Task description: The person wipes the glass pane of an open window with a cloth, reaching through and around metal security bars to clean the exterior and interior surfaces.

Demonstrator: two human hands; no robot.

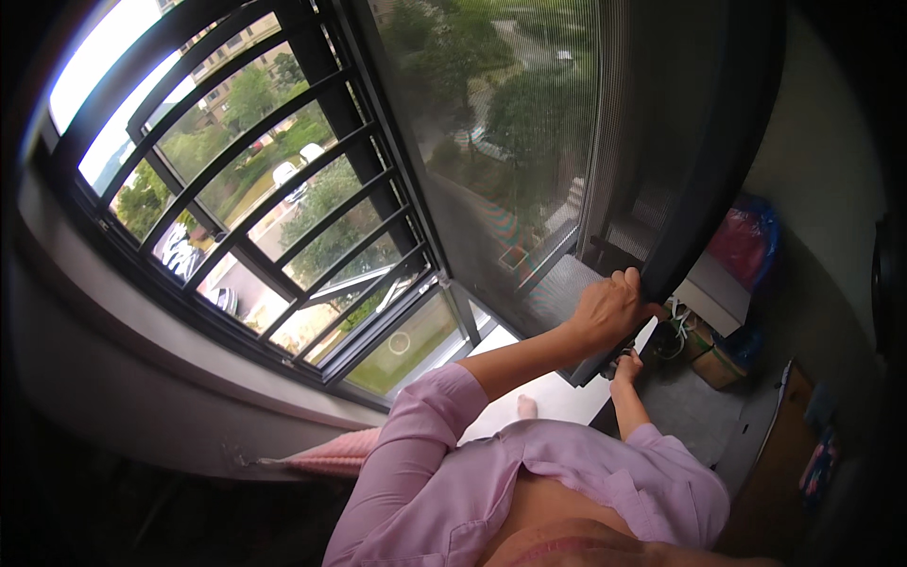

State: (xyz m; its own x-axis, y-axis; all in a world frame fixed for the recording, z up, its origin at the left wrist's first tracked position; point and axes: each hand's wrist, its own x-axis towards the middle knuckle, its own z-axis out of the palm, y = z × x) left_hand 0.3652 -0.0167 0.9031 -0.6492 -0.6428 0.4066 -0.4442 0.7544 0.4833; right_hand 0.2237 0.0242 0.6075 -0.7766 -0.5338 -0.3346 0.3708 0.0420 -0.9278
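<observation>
My left hand (611, 308) reaches across, its fingers curled round the edge of the dark frame (680, 241) of a mesh-covered window panel. Just below it, my right hand (626, 367) grips a knife-like tool (646, 336) with a pale blade pointing up beside the frame. Its handle is mostly hidden by the fingers. A small dark fitting sits at the frame's lower corner, next to my right hand. Trees and a road show through the mesh panel (496, 142), which stands at an angle to the wall.
A barred window (248, 220) is at the left. A pink cloth (340, 453) hangs below it. One foot (526, 407) shows on a white surface (489, 418). At the right are a pale box (716, 290), a lined bin (744, 234), a cardboard box (716, 365) and a brown board (786, 411).
</observation>
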